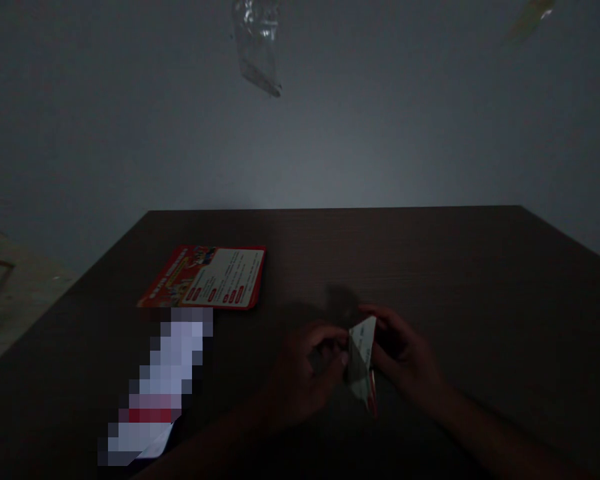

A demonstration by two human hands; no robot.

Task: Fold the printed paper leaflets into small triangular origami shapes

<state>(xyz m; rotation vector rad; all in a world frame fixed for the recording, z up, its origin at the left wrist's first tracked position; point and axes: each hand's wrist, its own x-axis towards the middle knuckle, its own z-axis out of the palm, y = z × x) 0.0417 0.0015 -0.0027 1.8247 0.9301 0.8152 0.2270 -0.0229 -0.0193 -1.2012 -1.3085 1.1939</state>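
Observation:
Between my two hands, above the front middle of the dark table, is a small folded piece of printed paper (362,353), pale on the side facing me with some red along its lower right edge. My left hand (316,367) pinches its left edge between thumb and fingers. On the other side, my right hand (403,350) grips the right edge, the thumb in front and the fingers partly hidden behind the paper. The room is dim, so the print is too small to read.
A stack of red and white printed sheets (225,277) lies at the left of the table (380,247). Nearer me is a bright, blurred-out phone-like screen (163,380). Clear plastic (257,50) hangs on the wall behind, and a yellowish scrap (530,19) shows at upper right.

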